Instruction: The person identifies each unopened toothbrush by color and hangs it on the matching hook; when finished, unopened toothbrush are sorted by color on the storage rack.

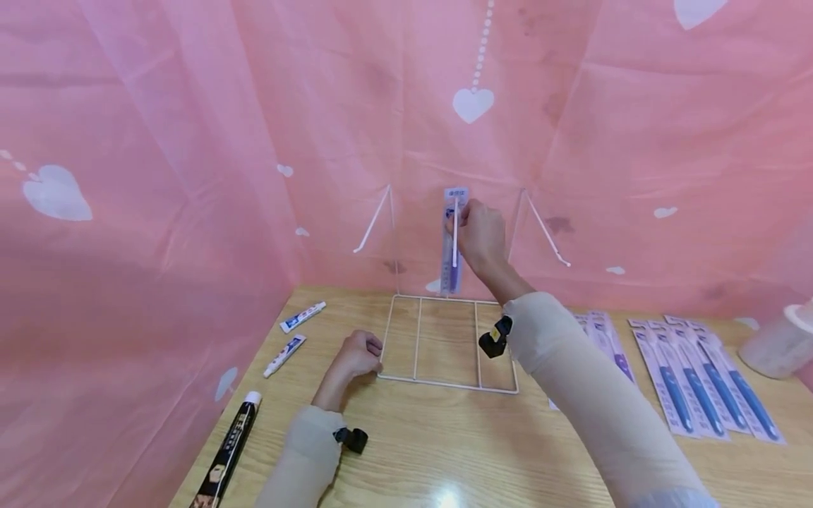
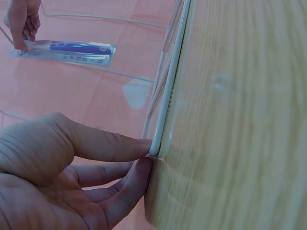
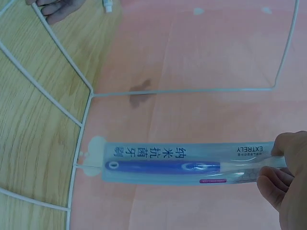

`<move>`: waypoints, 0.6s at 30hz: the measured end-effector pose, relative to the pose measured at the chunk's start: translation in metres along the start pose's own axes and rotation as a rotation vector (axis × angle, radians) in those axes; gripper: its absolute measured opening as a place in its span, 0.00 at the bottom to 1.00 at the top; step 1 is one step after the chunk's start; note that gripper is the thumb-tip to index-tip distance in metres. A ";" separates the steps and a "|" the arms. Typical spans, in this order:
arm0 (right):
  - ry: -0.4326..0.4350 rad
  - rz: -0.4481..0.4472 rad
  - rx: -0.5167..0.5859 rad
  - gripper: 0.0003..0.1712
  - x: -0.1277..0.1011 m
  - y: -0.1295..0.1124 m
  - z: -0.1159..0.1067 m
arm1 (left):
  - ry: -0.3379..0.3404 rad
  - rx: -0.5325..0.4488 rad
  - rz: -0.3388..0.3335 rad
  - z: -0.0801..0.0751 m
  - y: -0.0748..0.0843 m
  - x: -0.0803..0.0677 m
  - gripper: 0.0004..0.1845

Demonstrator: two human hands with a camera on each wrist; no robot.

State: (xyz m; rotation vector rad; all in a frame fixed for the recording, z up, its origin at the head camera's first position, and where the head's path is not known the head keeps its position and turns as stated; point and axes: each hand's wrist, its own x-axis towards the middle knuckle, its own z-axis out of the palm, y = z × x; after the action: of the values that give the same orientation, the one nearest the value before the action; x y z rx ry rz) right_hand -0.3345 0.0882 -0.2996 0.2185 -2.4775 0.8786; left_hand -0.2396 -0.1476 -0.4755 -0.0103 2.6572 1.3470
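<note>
A white wire rack stands on a wooden tabletop against a pink, heart-printed curtain. The right hand is raised at the rack's upright back, fingers pinching the top of a packaged toothbrush that hangs flat against the rack's middle. The left hand rests on the tabletop at the rack's front left corner, thumb and fingertips gripping the wire there. Left of the rack lie two small toothpaste tubes and a black tube. Right of the rack, more packaged toothbrushes lie in a row.
</note>
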 end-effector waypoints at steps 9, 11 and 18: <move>-0.016 0.042 0.075 0.11 0.005 -0.007 0.001 | -0.001 -0.009 -0.034 -0.010 0.000 -0.002 0.19; -0.028 0.041 0.068 0.13 0.003 -0.006 0.000 | 0.002 -0.011 -0.038 -0.009 -0.001 -0.002 0.19; -0.172 -0.019 0.004 0.29 -0.011 0.027 -0.014 | 0.017 -0.003 -0.020 -0.006 -0.003 -0.002 0.19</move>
State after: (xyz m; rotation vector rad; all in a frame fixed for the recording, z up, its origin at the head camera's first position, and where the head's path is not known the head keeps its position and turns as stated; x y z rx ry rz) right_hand -0.3273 0.1175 -0.3104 0.3310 -2.6275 0.8901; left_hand -0.2381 -0.1543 -0.4740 -0.0496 2.6620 1.3506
